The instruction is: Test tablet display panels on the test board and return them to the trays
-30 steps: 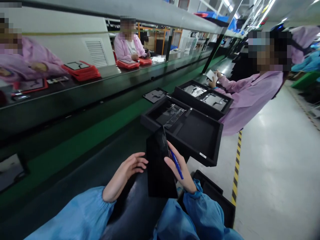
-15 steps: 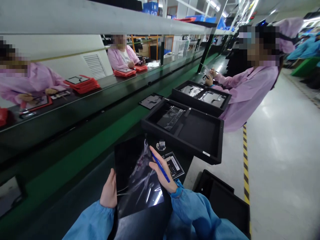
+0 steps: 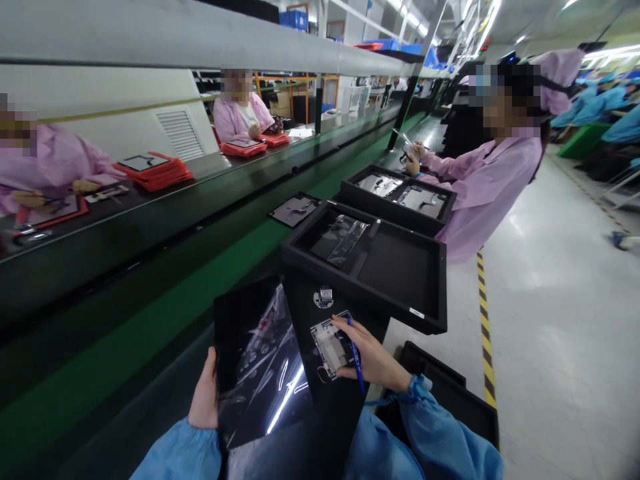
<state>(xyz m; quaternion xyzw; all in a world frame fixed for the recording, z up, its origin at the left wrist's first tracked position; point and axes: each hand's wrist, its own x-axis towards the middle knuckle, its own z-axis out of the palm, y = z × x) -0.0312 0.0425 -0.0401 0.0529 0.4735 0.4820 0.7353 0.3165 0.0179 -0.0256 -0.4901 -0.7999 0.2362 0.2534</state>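
Film (image 3: 273, 367) crinkles across the rectangular panel (image 3: 237, 307) the left grip (image 3: 204, 392) clasps; the right grip (image 3: 376, 359) holds a pen (image 3: 357, 363).

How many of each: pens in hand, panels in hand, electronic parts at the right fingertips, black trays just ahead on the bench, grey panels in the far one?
Blue pen, in the right hand: 1
Glossy black panel, in the left hand: 1
Flat electronic part: 1
Black trays, near tray and far tray: 2
Grey panels: 2
Total: 7
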